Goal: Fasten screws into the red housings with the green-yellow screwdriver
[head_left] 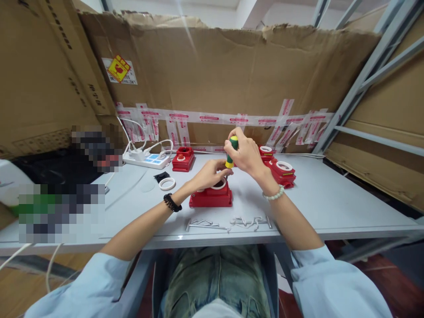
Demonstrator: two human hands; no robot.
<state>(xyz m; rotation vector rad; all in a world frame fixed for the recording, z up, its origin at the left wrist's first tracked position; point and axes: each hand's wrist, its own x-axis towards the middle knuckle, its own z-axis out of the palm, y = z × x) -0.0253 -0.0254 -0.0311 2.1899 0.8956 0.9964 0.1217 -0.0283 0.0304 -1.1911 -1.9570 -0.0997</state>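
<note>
My right hand is wrapped round the green and yellow handle of a screwdriver, held nearly upright with its tip down. The fingers of my left hand close in around the screwdriver's shaft, just under the handle. Both hands are above a red housing that lies near the middle of the table. A white ring is set in the top of this housing, partly hidden by my left hand. The screwdriver's tip and any screw under it are hidden.
Another red housing stands at the back left, and more red housings at the right. A loose white ring lies beside a black piece. Metal rods and screws lie along the front edge. A power strip is behind.
</note>
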